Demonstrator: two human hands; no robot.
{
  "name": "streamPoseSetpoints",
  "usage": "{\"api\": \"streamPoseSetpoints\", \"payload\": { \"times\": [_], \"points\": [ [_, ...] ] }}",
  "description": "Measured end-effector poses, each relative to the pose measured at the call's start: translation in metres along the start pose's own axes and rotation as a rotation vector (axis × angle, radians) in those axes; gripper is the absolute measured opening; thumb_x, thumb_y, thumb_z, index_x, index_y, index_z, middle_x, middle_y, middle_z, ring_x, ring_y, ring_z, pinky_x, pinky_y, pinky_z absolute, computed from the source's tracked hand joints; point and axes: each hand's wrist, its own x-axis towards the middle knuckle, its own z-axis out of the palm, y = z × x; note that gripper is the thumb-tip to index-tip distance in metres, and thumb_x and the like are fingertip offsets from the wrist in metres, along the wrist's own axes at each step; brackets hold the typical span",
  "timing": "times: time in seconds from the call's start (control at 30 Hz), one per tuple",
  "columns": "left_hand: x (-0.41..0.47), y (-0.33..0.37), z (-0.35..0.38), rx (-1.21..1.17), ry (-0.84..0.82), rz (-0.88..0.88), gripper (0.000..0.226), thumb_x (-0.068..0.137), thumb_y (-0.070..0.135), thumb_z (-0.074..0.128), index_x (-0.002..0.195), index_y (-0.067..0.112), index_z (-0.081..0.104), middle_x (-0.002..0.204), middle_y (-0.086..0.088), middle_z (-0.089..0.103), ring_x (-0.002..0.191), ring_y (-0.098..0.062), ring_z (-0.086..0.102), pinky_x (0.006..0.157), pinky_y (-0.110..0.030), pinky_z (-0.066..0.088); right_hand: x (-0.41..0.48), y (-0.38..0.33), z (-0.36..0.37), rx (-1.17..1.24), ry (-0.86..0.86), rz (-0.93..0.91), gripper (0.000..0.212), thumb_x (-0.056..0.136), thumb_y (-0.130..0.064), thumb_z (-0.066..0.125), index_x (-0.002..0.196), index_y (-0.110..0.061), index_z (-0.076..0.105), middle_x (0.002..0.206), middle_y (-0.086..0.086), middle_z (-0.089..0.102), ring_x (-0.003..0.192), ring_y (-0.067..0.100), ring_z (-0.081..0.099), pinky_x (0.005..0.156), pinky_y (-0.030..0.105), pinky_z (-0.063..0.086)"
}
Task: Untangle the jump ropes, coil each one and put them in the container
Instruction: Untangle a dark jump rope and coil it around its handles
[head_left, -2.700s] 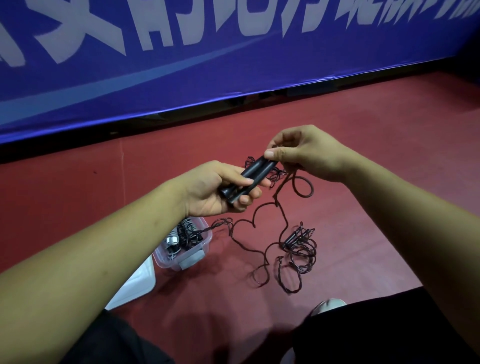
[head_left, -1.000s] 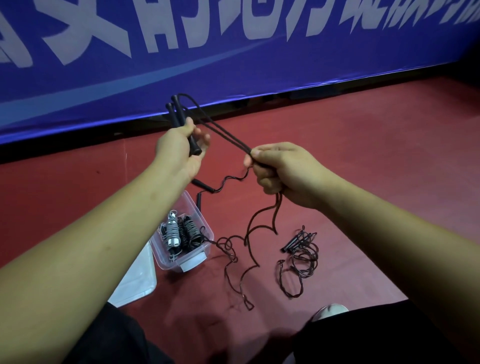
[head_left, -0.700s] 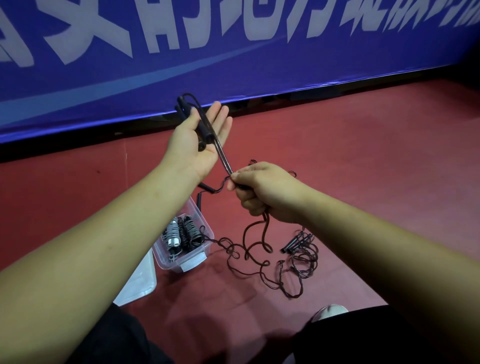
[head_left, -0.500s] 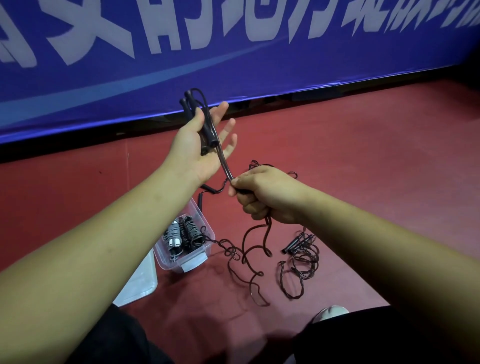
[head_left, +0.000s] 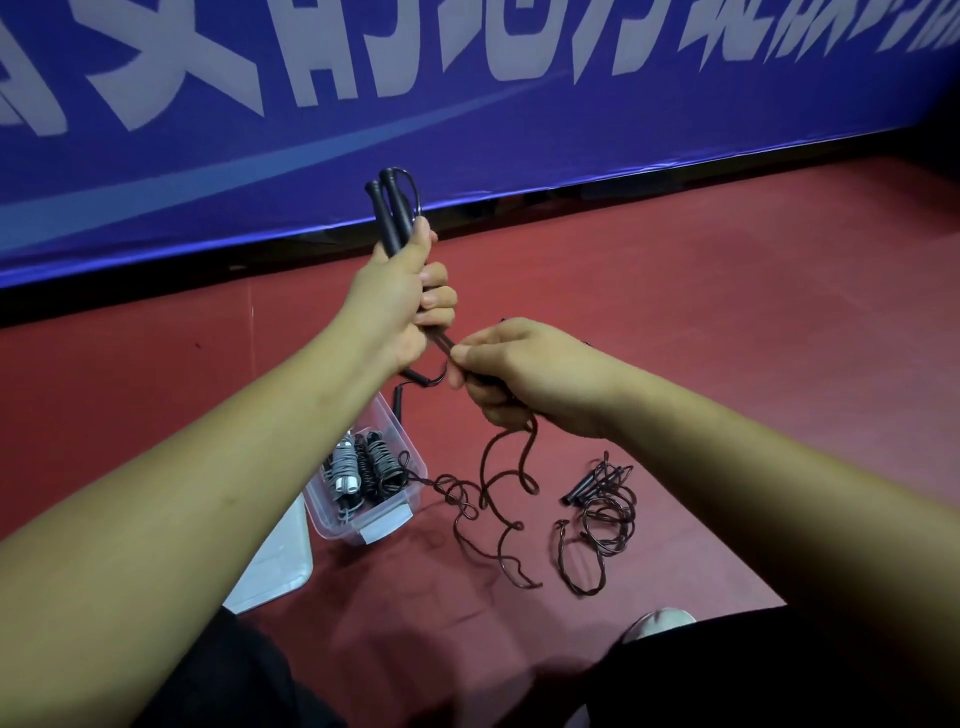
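Red floor (head_left: 727, 338) in front of me — clear tub (head_left: 363, 525) w/ flat white lid (head_left: 275, 571) just beside it, loose rope (head_left: 460, 499) looping next to the tub, 2nd rope (head_left: 584, 489) tangled near my shoe (head_left: 660, 621).

Middle of the handles (head_left: 388, 208) inside the left hand (head_left: 397, 299); banner lettering (head_left: 332, 57) beyond the top edge.

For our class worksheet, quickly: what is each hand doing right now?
Left hand: closed, gripping the two handles.
Right hand: closed, pinching the rope.
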Motion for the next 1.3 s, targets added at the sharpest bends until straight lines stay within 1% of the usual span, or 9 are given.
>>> {"api": "streamPoseSetpoints", "payload": {
  "times": [0.13,0.33,0.43,0.57,0.73,0.87,1.03,1.2,1.3],
  "points": [
    [0.019,-0.001,-0.021,-0.002,0.199,0.008,0.023,0.101,0.031,0.055,0.109,0.022,0.036,0.051,0.005,0.031,0.036,-0.005,0.026,0.033,-0.013,0.019,-0.01,-0.003,0.001,-0.126,-0.028,-0.065,0.019,0.106,-0.011,0.041,0.091,-0.004,0.05,0.059,0.008,0.045,0.064,0.029,0.068,0.055,0.027,0.04],
    [0.026,-0.008,-0.036,0.257,0.275,0.015,0.017,0.101,0.02,0.054,0.091,0.022,0.041,0.053,0.004,0.033,0.036,-0.005,0.031,0.035,-0.016,0.027,-0.017,-0.015,-0.018,-0.024,-0.033,-0.104,0.012,0.099,0.0,0.049,0.091,0.0,0.058,0.058,0.004,0.047,0.047,0.016,0.044,0.045,0.025,0.035],
    [0.028,-0.01,-0.042,0.402,0.249,-0.125,0.016,0.1,0.018,0.057,0.092,0.021,0.043,0.051,0.004,0.035,0.032,-0.004,0.032,0.037,-0.014,0.034,-0.023,-0.019,-0.037,-0.019,-0.008,-0.139,0.012,0.097,0.0,0.051,0.092,0.004,0.061,0.057,0.004,0.048,0.044,0.016,0.042,0.042,0.023,0.03],
    [0.019,-0.029,-0.045,0.604,0.107,-0.364,0.013,0.098,0.014,0.059,0.105,0.019,0.05,0.053,0.0,0.042,0.036,-0.007,0.041,0.036,-0.017,0.041,-0.021,-0.015,-0.046,-0.02,0.092,-0.19,0.018,0.098,-0.003,0.052,0.086,0.006,0.062,0.056,0.004,0.036,0.047,0.017,0.033,0.046,0.026,0.028],
    [0.005,-0.029,-0.028,0.574,-0.045,-0.384,0.026,0.095,0.009,0.062,0.118,0.016,0.053,0.055,0.001,0.045,0.042,-0.006,0.049,0.045,-0.023,0.053,-0.021,-0.015,-0.061,0.106,0.23,-0.167,0.021,0.099,-0.004,0.048,0.082,0.0,0.059,0.054,-0.003,0.033,0.047,0.011,0.022,0.045,0.023,0.016],
    [-0.009,-0.022,-0.019,0.552,-0.179,-0.453,0.019,0.096,0.01,0.058,0.113,0.016,0.053,0.054,-0.001,0.047,0.038,-0.007,0.041,0.03,-0.013,0.031,-0.022,-0.014,-0.074,0.144,0.277,-0.155,0.022,0.099,-0.005,0.047,0.081,0.0,0.058,0.053,-0.003,0.032,0.046,0.01,0.02,0.044,0.024,0.013],
    [-0.023,-0.023,-0.015,0.516,-0.402,-0.542,0.019,0.096,0.026,0.054,0.111,0.014,0.056,0.051,0.004,0.034,0.035,-0.002,0.027,0.03,-0.011,0.017,-0.018,-0.008,-0.082,0.119,0.309,-0.12,0.024,0.1,-0.005,0.048,0.078,-0.001,0.058,0.051,-0.004,0.032,0.043,0.009,0.021,0.044,0.025,0.011],
    [-0.031,-0.021,-0.006,0.542,-0.48,-0.534,0.075,0.068,0.075,0.047,0.11,0.014,0.059,0.053,0.005,0.025,0.037,-0.002,0.021,0.035,-0.012,0.016,-0.019,-0.002,-0.096,0.027,0.349,-0.108,0.024,0.1,-0.008,0.052,0.079,0.0,0.059,0.055,-0.001,0.033,0.048,0.012,0.024,0.047,0.027,0.015],
    [-0.034,-0.02,-0.005,0.739,-0.571,-0.506,0.061,0.074,0.059,0.057,0.107,0.008,0.057,0.053,0.005,0.027,0.036,-0.004,0.025,0.035,-0.014,0.019,-0.02,0.0,-0.099,-0.198,0.417,-0.129,0.026,0.098,-0.014,0.06,0.077,0.0,0.063,0.053,0.001,0.041,0.046,0.016,0.034,0.046,0.025,0.026]
  ]
}}
